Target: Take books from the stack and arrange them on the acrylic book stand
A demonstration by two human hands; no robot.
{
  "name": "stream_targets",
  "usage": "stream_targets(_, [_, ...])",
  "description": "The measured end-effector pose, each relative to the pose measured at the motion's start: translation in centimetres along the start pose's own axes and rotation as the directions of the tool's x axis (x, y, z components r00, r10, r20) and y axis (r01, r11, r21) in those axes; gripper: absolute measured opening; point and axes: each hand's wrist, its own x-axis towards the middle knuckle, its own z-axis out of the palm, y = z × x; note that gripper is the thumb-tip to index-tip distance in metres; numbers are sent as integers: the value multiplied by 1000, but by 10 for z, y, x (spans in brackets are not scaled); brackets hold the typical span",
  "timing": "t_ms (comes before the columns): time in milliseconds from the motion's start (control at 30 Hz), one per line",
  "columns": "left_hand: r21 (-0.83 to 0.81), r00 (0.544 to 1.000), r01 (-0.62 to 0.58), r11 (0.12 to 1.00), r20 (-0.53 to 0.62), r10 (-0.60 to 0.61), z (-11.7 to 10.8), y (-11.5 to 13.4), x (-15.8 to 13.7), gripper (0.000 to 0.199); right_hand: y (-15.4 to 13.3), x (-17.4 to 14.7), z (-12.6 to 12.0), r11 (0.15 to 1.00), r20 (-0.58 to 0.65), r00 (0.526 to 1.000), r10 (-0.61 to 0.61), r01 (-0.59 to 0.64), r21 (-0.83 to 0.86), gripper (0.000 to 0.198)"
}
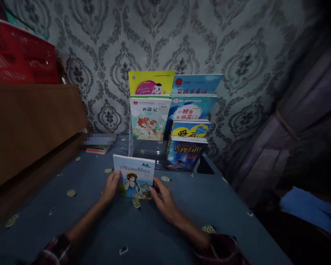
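Between my two hands is a light blue children's book (132, 180), its cover facing me and showing a girl in a yellow hat. My left hand (111, 186) grips its left edge, thumb on the cover. At the right edge, my right hand (162, 195) holds it with the thumb in front; the fingers behind are partly hidden. Just beyond stands a clear tiered book rack (150, 147). Its left side carries a white book (149, 119) and a yellow book (151, 81). On the right side, several books rise in steps behind a dark blue book (185, 154).
A small stack of books (99, 143) lies at the back left, partly blurred. To the left, a brown wooden cabinet (33, 125) bears a red plastic basket (22, 53). A tied curtain (281, 121) hangs at the right, near a blue cloth (309, 209). Patterned dark blue cloth covers the table (93, 235).
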Motion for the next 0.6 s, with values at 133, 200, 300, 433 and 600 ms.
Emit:
stream_targets(133, [111,966,0,994,256,-29,-18,19,-2,49,2,0,0,1000,-2,1000,11,-11,3,32])
stream_targets(200, [180,942,-18,983,332,-44,-28,26,1,48,2,1,0,1000,4,1000,-2,2,-12,30])
stream_targets(300, [279,926,-115,953,377,1,-37,32,13,45,1,8,-2,998,-19,999,-30,29,-47,28])
stream_targets(433, [330,925,-274,903,349,153,-30,41,34,42,-5,25,-9,990,-102,992,-73,60,-129,26])
stream_targets(600, [392,907,-387,835,324,269,-7,60,57,41,-21,53,-22,966,-199,959,-202,162,-204,26])
